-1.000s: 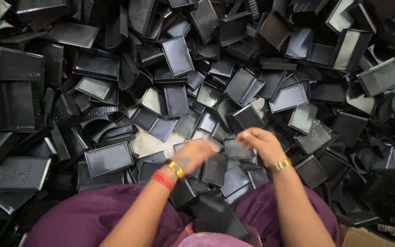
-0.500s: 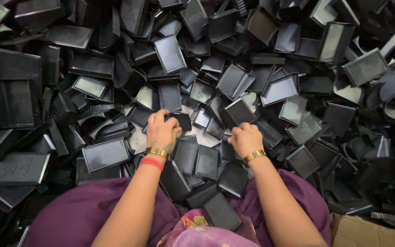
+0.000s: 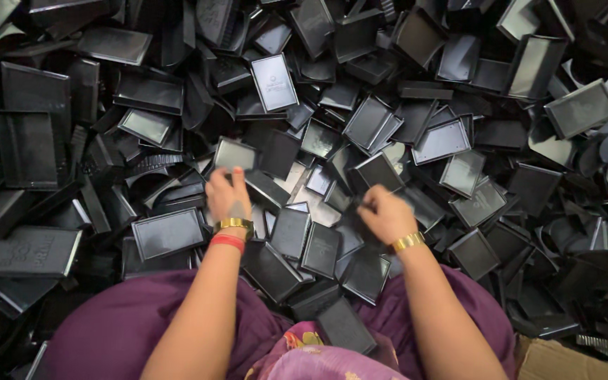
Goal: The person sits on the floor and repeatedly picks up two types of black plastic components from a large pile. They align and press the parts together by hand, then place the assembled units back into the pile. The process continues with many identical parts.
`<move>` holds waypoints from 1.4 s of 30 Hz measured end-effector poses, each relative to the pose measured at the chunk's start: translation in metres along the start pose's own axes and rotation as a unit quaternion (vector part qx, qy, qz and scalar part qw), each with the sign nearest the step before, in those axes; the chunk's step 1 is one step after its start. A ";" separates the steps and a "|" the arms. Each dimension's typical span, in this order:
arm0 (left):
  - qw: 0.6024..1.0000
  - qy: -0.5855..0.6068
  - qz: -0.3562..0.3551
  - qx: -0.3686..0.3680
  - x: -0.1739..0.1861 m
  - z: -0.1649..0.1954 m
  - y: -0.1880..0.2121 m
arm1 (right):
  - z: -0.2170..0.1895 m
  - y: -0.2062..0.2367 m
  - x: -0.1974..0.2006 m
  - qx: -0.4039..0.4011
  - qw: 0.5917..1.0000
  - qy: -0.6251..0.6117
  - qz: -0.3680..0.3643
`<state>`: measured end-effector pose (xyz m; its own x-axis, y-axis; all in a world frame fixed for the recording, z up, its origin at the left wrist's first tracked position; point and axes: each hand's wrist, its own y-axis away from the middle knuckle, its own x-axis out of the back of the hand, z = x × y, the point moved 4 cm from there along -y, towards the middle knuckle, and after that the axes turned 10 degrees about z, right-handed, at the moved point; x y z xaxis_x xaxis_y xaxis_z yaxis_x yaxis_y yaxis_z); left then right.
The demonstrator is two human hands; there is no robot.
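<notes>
Everywhere around me lies a heap of shallow black plastic trays [image 3: 459, 91], every one I can see empty, some face up, some overturned. My left hand [image 3: 228, 193] rests fingers-down on the pile, touching a tray [image 3: 265, 186] at its twelve o'clock; whether it grips I cannot tell. My right hand [image 3: 385, 214] curls around the edge of a small tray [image 3: 378, 172] at its eleven o'clock. More trays [image 3: 318, 250] lie between my wrists, above my purple lap [image 3: 107, 331].

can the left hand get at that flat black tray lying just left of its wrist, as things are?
Probably yes. The black tray lies face up on top of the pile, nothing over it, right beside the left hand. The right hand is busy further right, well clear.
</notes>
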<state>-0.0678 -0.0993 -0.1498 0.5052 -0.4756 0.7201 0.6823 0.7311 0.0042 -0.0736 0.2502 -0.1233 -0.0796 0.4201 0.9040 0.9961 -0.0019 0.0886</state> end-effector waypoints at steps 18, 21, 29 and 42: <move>0.923 -0.152 -0.150 -0.322 -0.015 0.023 0.031 | -0.035 0.012 -0.006 0.071 0.994 0.084 -0.007; 0.963 0.050 -0.144 -0.221 -0.007 0.040 0.029 | -0.035 0.012 0.004 0.072 0.994 -0.076 0.012; 0.732 0.429 -0.528 0.034 -0.011 0.062 0.078 | -0.047 0.034 0.001 0.024 0.786 -0.595 -0.167; 0.843 0.294 -0.434 0.121 -0.020 0.048 0.091 | -0.062 0.046 -0.016 0.075 0.835 -0.511 -0.191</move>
<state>-0.0411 -0.0002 -0.1302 0.0947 -0.9908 -0.0962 0.8379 0.0272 0.5452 -0.0291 0.1869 -0.1071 -0.3945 0.9188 -0.0133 0.9052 0.3911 0.1665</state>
